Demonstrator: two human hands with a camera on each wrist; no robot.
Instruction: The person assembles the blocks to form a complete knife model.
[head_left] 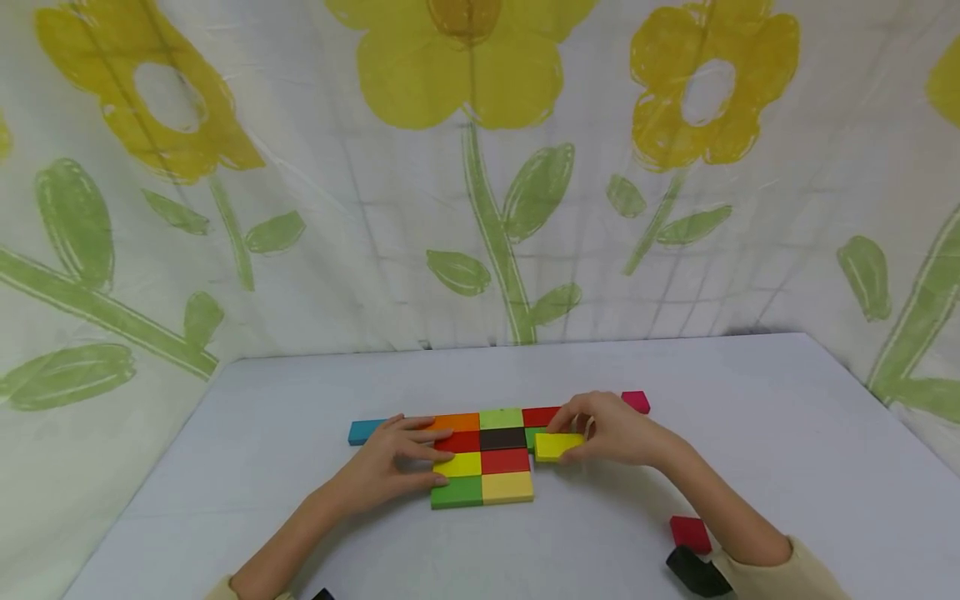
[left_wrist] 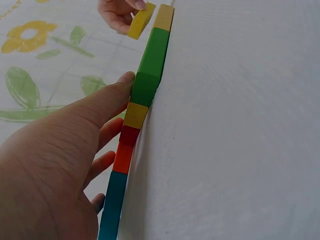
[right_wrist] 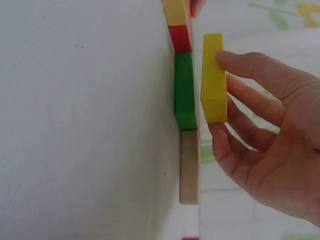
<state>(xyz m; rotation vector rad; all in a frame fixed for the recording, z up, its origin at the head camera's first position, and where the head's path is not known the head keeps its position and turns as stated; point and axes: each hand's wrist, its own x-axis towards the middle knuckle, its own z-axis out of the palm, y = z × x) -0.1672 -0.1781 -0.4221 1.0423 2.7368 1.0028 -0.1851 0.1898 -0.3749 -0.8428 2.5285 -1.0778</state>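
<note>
Colored rectangular wooden blocks lie edge to edge on the white table. Between its thumb and fingers my right hand pinches a yellow block, which stands apart from a green block in the right wrist view. My left hand rests along the left side of the layout. Its extended fingertips touch a red block, a flat yellow block and a lower green block. Beside these lie a black block, another red block and a pale yellow block.
The back row has a blue block, an orange block, a lime block and a red one. At the right, a pink block and a loose red block lie on the table. A flowered curtain hangs behind.
</note>
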